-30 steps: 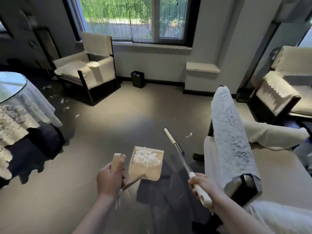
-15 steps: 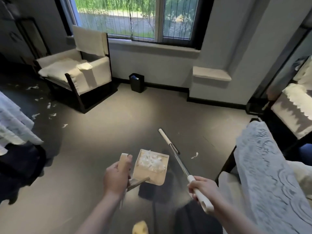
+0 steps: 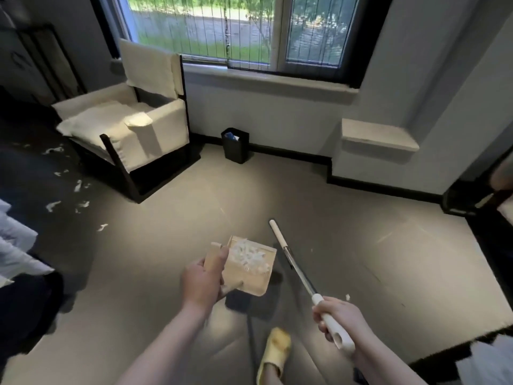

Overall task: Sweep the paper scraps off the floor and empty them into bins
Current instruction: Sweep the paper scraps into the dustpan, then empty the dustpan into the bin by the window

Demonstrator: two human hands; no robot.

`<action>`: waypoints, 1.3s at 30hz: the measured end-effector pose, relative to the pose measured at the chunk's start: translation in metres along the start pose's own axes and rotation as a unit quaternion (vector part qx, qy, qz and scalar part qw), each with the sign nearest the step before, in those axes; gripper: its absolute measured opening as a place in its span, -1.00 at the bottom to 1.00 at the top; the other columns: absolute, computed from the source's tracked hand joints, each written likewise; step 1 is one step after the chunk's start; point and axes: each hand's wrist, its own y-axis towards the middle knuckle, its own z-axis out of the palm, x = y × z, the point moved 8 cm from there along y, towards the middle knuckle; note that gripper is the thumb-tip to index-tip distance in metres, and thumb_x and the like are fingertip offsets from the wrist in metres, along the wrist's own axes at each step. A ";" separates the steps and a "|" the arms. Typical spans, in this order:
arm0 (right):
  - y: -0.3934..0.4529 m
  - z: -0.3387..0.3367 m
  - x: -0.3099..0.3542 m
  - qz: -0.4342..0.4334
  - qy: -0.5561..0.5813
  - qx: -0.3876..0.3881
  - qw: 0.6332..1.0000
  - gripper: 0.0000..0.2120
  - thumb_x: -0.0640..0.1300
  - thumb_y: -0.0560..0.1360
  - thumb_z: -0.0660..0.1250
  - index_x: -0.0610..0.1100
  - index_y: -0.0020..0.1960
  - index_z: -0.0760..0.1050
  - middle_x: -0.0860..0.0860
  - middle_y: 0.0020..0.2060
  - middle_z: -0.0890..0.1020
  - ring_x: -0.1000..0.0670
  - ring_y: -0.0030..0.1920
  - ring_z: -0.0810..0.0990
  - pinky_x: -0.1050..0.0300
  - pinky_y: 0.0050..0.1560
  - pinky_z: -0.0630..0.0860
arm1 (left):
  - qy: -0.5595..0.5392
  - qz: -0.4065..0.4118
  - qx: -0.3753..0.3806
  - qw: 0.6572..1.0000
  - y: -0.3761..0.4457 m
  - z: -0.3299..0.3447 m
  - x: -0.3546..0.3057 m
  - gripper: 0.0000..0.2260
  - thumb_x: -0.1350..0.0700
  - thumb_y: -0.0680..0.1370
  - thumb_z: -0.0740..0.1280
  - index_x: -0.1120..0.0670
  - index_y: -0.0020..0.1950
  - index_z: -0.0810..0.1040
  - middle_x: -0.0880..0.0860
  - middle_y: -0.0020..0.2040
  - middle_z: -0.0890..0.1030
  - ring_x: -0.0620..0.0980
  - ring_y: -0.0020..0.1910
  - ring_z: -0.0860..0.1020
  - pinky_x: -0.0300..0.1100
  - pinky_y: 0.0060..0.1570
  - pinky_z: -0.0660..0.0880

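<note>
My left hand is gripping the dustpan handle, holding the pan level with paper scraps heaped inside. My right hand is clutching the broom handle. I am carrying the load toward the black bin by the wall, so next I should tip it in. Open floor lies ahead; more loose scraps are lying near the armchair.

Dustpan — matt beige plastic, crumpled paper scraps inside; broom handle — shiny metal above the grip.
</note>
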 end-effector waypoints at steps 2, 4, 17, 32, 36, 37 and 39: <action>0.035 0.009 0.032 -0.005 -0.007 0.007 1.000 -0.86 -0.42 0.40 0.32 -0.28 -0.07 0.55 -0.16 -0.44 0.55 -0.01 -0.62 0.42 0.31 -0.62 0.31 | 0.010 0.000 -0.012 1.000 0.036 0.013 -0.013 -0.58 -0.02 0.54 0.43 0.25 -0.36 0.49 0.09 -0.53 0.45 -0.07 -0.66 0.40 -0.29 -0.65 0.33; 0.069 0.013 0.069 -0.014 -0.004 0.010 1.000 -0.84 -0.41 0.37 0.35 -0.28 -0.06 0.58 -0.18 -0.42 0.55 -0.03 -0.61 0.43 0.30 -0.61 0.33 | 0.003 0.001 -0.027 1.000 0.071 0.029 -0.029 -0.59 -0.01 0.55 0.42 0.28 -0.32 0.50 0.15 -0.46 0.46 -0.08 -0.66 0.42 -0.30 -0.65 0.34; 0.232 0.069 0.290 -0.047 -0.067 0.053 0.995 -0.76 -0.43 0.41 0.33 -0.28 0.05 0.60 -0.11 -0.49 0.54 0.00 -0.62 0.44 0.32 -0.63 0.33 | 0.006 0.000 -0.117 0.993 0.268 0.109 -0.097 -0.53 -0.12 0.56 0.34 0.20 -0.41 0.51 0.10 -0.46 0.47 0.06 -0.46 0.42 -0.10 -0.45 0.37; 0.439 0.199 0.500 -0.016 -0.086 0.047 0.995 -0.87 -0.41 0.40 0.34 -0.29 -0.09 0.60 -0.17 -0.41 0.55 0.00 -0.58 0.44 0.28 -0.60 0.35 | 0.085 -0.025 -0.111 0.990 0.590 0.184 -0.148 -0.53 -0.14 0.55 0.37 0.26 -0.30 0.57 0.12 -0.45 0.55 0.06 -0.48 0.51 -0.07 -0.39 0.49; 0.476 0.214 0.542 -0.005 -0.092 0.036 0.995 -0.92 -0.39 0.39 0.33 -0.26 -0.21 0.58 -0.15 -0.43 0.54 0.01 -0.58 0.43 0.28 -0.60 0.34 | 0.119 -0.028 -0.102 0.987 0.656 0.214 -0.174 -0.51 -0.16 0.55 0.35 0.26 -0.31 0.57 0.06 -0.50 0.52 0.00 -0.54 0.48 -0.18 -0.41 0.40; 0.486 0.217 0.554 -0.002 -0.088 0.035 0.995 -0.92 -0.39 0.39 0.34 -0.26 -0.21 0.58 -0.15 -0.44 0.53 0.01 -0.58 0.42 0.28 -0.60 0.34 | 0.118 -0.032 -0.104 0.987 0.673 0.222 -0.178 -0.51 -0.16 0.55 0.35 0.27 -0.29 0.57 0.06 -0.50 0.52 0.00 -0.54 0.48 -0.19 -0.42 0.39; 0.515 0.224 0.580 0.002 -0.084 0.033 0.996 -0.90 -0.40 0.39 0.34 -0.26 -0.18 0.59 -0.15 -0.44 0.53 0.00 -0.58 0.42 0.28 -0.60 0.34 | 0.109 -0.040 -0.100 0.988 0.710 0.237 -0.185 -0.51 -0.17 0.55 0.36 0.27 -0.27 0.57 0.06 -0.50 0.52 0.01 -0.54 0.48 -0.19 -0.43 0.41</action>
